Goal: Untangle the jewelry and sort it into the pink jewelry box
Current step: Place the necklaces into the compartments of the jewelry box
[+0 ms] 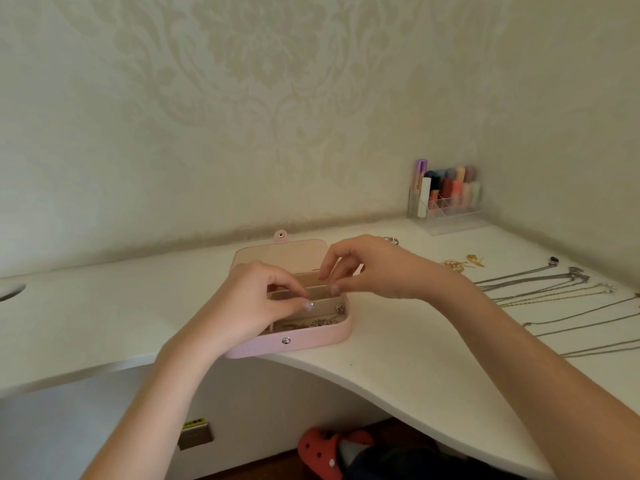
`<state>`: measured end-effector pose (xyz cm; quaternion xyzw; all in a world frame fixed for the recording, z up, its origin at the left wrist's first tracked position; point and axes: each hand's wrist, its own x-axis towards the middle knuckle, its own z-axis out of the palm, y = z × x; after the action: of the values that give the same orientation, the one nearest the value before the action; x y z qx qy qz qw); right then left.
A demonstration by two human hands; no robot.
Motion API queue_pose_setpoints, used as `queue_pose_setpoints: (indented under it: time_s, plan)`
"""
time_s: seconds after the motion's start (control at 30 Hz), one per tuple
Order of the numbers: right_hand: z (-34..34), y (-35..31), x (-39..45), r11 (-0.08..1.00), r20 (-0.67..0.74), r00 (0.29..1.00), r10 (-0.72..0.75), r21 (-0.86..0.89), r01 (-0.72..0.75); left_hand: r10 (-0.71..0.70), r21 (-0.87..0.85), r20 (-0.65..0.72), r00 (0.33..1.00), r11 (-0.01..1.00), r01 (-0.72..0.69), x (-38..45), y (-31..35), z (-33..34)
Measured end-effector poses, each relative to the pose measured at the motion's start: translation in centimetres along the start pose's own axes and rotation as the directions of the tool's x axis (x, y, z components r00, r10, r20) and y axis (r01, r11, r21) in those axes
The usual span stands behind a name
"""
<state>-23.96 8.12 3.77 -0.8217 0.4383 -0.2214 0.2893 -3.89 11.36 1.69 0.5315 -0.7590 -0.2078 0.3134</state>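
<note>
At about nine o'clock, a rounded pale object (pixel 12 291) is cut off by the frame's edge on the white desk (pixel 398 358).

Near the centre, slightly toward seven o'clock, the pink jewelry box (pixel 311 341) is seen lying open at the desk's front edge, its lid (pixel 280 254) folded back toward twelve o'clock with a snap tab at the top. Beige compartments are visible inside, and a small tangle of silver chain (pixel 317 322) is seen in the nearest compartment, at the box's five o'clock side.

The left hand (pixel 252 299) is held over the box's nine o'clock half, its fingers curled and its thumb and forefinger brought together at the tips. Whether anything is pinched between them cannot be told; a faint glint is seen there, too small to identify.

The right hand (pixel 374 268) is held over the box's two o'clock corner, its fingers bent downward toward the compartments and its thumb tip close to them. What, if anything, is held cannot be told.

Toward three o'clock, several necklaces (pixel 540 289) are laid out in roughly parallel lines across the desk, well apart from the box. Just beyond them, toward one o'clock, small gold pieces (pixel 464 263) are seen, and a ring-like item (pixel 391 240) lies behind the right hand.

At one o'clock, in the corner, a clear organiser (pixel 446 206) filled with coloured sticks is stood against the patterned wall.

Under the desk, at six o'clock, a red perforated shoe (pixel 320 452) is seen.
</note>
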Motion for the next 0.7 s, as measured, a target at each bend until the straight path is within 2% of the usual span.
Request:
queue_pose_setpoints:
  time_s: [0.1, 0.2, 0.27, 0.33, 0.37, 0.47, 0.53, 0.63, 0.7]
  plan:
    - [-2.5, 1.0, -0.6, 0.995, -0.206, 0.978, 0.016, 0.097, 0.005, 0.050, 0.018, -0.062, 0.997, 0.999, -0.049, 0.7, 1.0, 0.7]
    - [-6.3, 3.6, -2.2, 0.996, -0.407, 0.909, 0.088, 0.066, -0.067, 0.130, 0.020, -0.078, 0.988, 0.991, -0.129, 2.1, 3.4, 2.6]
    - [-8.8, 6.7, -3.6, 0.980, -0.584, 0.799, 0.140, -0.034, -0.197, 0.226, -0.006, -0.109, 0.968, 0.974, -0.228, 3.3, 5.2, 4.8]
    - [-11.1, 10.4, -5.2, 0.898, -0.720, 0.664, 0.200, -0.137, -0.419, 0.348, 0.075, -0.170, 0.922, 0.937, -0.340, 4.5, 6.7, 7.7]
    - [-12.0, 12.1, -5.9, 0.839, -0.747, 0.622, 0.237, -0.165, -0.519, 0.394, 0.125, -0.183, 0.901, 0.918, -0.376, 5.1, 7.5, 9.1]
    - [-13.6, 15.9, -7.9, 0.601, -0.741, 0.563, 0.365, -0.274, -0.751, 0.470, 0.153, -0.211, 0.857, 0.882, -0.446, 6.8, 9.8, 12.4]
    - [-13.6, 17.2, -8.8, 0.461, -0.727, 0.544, 0.419, -0.346, -0.817, 0.478, 0.155, -0.222, 0.850, 0.878, -0.454, 8.0, 10.6, 14.2]
    - [-13.1, 18.8, -9.5, 0.372, -0.695, 0.540, 0.475, -0.397, -0.839, 0.465, 0.148, -0.225, 0.856, 0.885, -0.442, 9.2, 9.9, 16.3]
    - [-13.2, 19.2, -9.6, 0.373, -0.699, 0.517, 0.494, -0.367, -0.852, 0.443, 0.126, -0.245, 0.862, 0.896, -0.425, 9.5, 9.3, 16.9]
